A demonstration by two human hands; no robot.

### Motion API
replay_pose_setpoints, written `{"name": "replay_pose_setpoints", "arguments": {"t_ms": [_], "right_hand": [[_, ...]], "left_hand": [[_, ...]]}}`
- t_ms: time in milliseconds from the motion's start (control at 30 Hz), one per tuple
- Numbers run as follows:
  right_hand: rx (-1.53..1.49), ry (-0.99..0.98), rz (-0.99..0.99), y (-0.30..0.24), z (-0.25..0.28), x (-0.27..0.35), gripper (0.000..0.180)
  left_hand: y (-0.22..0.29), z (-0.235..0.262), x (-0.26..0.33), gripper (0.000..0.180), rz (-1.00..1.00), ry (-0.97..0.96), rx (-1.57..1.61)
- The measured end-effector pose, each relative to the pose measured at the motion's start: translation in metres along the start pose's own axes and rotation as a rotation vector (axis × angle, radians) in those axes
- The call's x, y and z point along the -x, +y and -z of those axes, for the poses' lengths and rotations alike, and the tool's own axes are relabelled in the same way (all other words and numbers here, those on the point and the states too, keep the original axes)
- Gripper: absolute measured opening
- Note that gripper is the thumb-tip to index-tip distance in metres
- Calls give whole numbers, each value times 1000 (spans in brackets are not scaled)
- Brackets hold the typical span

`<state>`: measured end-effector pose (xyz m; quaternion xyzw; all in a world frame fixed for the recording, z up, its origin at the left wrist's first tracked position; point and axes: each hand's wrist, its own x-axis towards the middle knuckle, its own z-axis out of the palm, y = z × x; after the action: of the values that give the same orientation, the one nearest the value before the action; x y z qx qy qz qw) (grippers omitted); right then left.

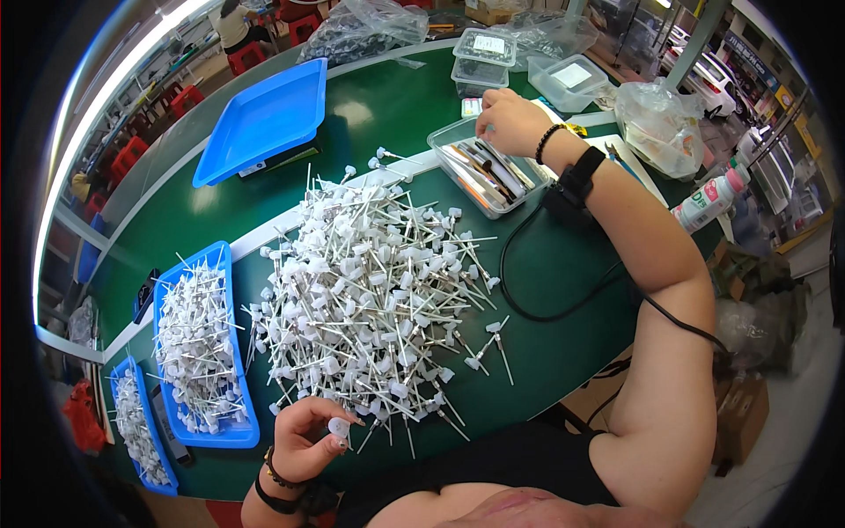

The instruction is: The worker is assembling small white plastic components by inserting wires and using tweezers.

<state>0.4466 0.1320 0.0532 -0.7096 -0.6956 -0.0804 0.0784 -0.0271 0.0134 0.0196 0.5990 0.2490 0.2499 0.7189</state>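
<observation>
1. left hand (pixel 308 437): the grip is together, clamped on one white-headed piece (pixel 339 428) between thumb and index finger. the piece lies at the fingertips, round face exposed; its stem cannot be made out.
2. hold: a fingertip pinch probably leaves the face uncovered and the small part easy to turn.
3. pile (pixel 370 290): similar pieces with thin stems lie heaped on the green counter (pixel 563 352). the left hand is at the near edge of the pile. this central placement likely puts the pieces within reach of both hands.
4. right hand (pixel 518 125): positioned at the far side of a clear box (pixel 506 209) containing pens and slim tools (pixel 488 172). the fingers are bent; whether the grip is apart or clamped on anything cannot be told. it is well apart from the held piece, beyond the pile.
5. box: its low walls presumably stop slim items from rolling.
6. medium blue tray (pixel 238 435) and small blue tray (pixel 162 444): both stand left of the pile, bearing similar pieces. the raised rims probably separate the batches.
7. large blue tray (pixel 268 110): located beyond the pile, apart from both hands.
</observation>
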Motion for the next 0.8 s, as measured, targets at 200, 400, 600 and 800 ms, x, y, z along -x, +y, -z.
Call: {"name": "replay_pose_setpoints", "arguments": {"t_ms": [200, 400, 600, 800], "right_hand": [[143, -98, -9, -19, 12, 6, 16], [250, -123, -57, -18, 9, 18, 27], [127, -104, -112, -10, 2, 30, 33], [91, -138, -161, -22, 6, 36, 40]], "left_hand": [[1, 1, 0, 31, -8, -16, 6], [2, 0, 0, 29, -2, -28, -12], [4, 0, -3, 28, -13, -56, -42], [5, -2, -1, 27, -24, -57, -16]]}}
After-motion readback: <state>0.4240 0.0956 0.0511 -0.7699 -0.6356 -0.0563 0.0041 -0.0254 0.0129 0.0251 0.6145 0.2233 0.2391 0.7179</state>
